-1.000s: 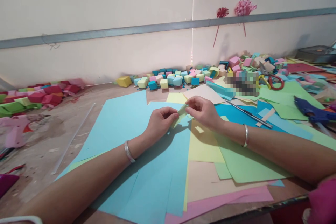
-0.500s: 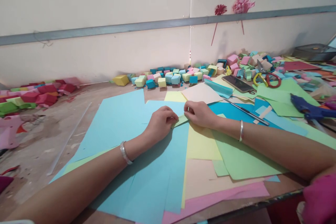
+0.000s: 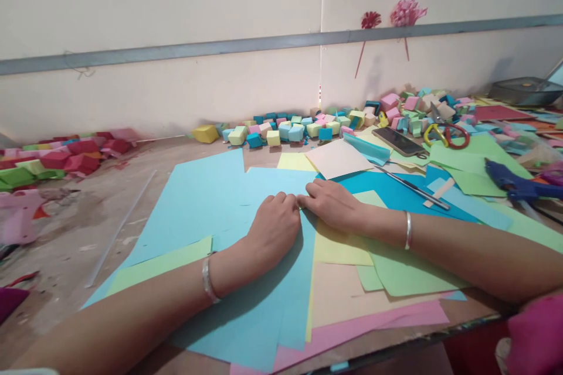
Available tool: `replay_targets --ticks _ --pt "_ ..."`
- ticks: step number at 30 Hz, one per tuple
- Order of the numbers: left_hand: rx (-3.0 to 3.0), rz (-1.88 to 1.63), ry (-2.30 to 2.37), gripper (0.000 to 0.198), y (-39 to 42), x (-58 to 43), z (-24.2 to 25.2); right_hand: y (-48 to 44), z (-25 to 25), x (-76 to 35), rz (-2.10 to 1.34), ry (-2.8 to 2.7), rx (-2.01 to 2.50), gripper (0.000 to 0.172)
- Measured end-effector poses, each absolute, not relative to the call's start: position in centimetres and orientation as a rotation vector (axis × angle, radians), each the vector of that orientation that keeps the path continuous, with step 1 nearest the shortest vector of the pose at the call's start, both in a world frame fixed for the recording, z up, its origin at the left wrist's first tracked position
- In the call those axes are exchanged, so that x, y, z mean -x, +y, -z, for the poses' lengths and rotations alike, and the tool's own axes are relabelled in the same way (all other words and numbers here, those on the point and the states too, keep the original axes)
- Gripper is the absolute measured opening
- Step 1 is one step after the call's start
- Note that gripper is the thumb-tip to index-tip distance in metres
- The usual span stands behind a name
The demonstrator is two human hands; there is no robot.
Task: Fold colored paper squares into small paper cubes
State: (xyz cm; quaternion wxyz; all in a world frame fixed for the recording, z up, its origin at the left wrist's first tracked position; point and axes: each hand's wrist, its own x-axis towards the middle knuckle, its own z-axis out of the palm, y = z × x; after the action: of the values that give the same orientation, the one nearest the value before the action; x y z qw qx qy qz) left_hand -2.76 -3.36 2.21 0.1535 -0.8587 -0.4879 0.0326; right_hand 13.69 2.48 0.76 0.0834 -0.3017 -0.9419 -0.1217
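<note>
My left hand (image 3: 276,225) and my right hand (image 3: 333,204) meet fingertip to fingertip above the light blue paper (image 3: 206,199). Both are closed on a small light green paper strip (image 3: 301,207), of which only a sliver shows between the fingers. Under my right hand and wrist lie a yellow sheet (image 3: 341,246) and a green sheet (image 3: 417,272). A green piece of paper (image 3: 176,261) pokes out beside my left forearm.
Folded paper cubes (image 3: 294,132) line the wall. To the right are a pen (image 3: 413,187), a phone (image 3: 401,142), scissors (image 3: 446,133) and a blue glue gun (image 3: 519,181). A pink glue gun (image 3: 20,217) and a clear glue stick (image 3: 121,228) lie to the left.
My hands have come together, with the left turning knuckles-up, so the green strip that showed between them is now mostly covered. The view has shifted slightly.
</note>
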Motion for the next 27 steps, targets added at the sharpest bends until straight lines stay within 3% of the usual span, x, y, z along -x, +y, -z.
replay_targets --ticks 4,10,15,19,27 --pt "2.468 -0.099 -1.369 0.029 -3.2 3.0 -1.9 2.3 -0.7 -13.4 0.373 -2.886 0.815 0.03" --pt "2.468 -0.186 -1.343 0.03 -3.3 3.0 -2.7 2.6 -0.9 -14.0 0.496 -2.977 0.972 0.024" --pt "2.486 -0.114 -1.356 0.017 -3.0 3.0 -2.8 3.0 -0.5 -14.3 0.562 -3.009 0.837 0.023" --pt "2.47 0.0 -1.385 0.025 -1.8 3.6 -2.1 3.3 -0.8 -14.4 0.515 -3.004 0.887 0.022" --pt "2.437 0.089 -1.273 0.022 -0.9 3.9 -1.1 3.0 -1.8 -14.7 0.416 -2.763 0.902 0.016"
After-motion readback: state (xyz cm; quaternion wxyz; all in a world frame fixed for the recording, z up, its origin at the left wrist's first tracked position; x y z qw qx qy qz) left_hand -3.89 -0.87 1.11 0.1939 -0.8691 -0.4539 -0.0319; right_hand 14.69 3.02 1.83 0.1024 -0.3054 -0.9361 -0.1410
